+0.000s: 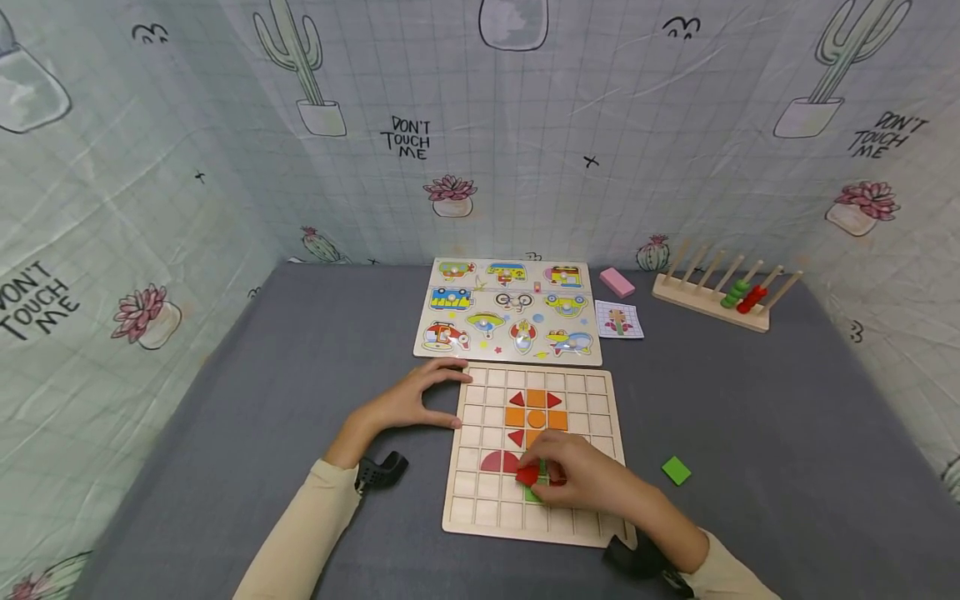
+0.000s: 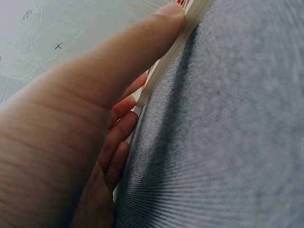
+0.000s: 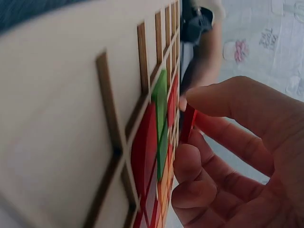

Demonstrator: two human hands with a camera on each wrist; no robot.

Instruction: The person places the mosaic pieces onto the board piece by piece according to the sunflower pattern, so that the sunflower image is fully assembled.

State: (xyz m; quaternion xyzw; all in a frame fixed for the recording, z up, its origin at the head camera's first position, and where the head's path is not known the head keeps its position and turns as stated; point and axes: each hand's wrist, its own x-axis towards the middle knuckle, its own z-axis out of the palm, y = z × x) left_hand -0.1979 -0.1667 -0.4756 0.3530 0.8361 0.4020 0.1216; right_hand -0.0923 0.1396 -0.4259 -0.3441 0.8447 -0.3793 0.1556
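Note:
My left hand (image 1: 408, 400) rests at the left edge of a wooden grid board (image 1: 472, 508), thumb and fingertips spread along its rim. In the left wrist view the thumb (image 2: 142, 40) lies on the board's edge. Over the lower middle of the board, my right hand (image 1: 577, 471) pinches a flat red piece (image 3: 188, 124) between thumb and fingers. Orange squares (image 1: 536, 397), an orange circle (image 1: 536, 419) and red triangles (image 1: 517, 437) lie in the upper cells. Below them are red curved pieces (image 1: 495, 461) and green pieces (image 3: 162, 128), partly hidden by the right hand.
A loose green square (image 1: 676, 471) lies right of the board. Behind it lie a vehicle picture puzzle (image 1: 480, 342), a patterned card (image 1: 619, 319) and a pink block (image 1: 617, 282). A peg stand (image 1: 705, 304) with green and red beads stands at the back right.

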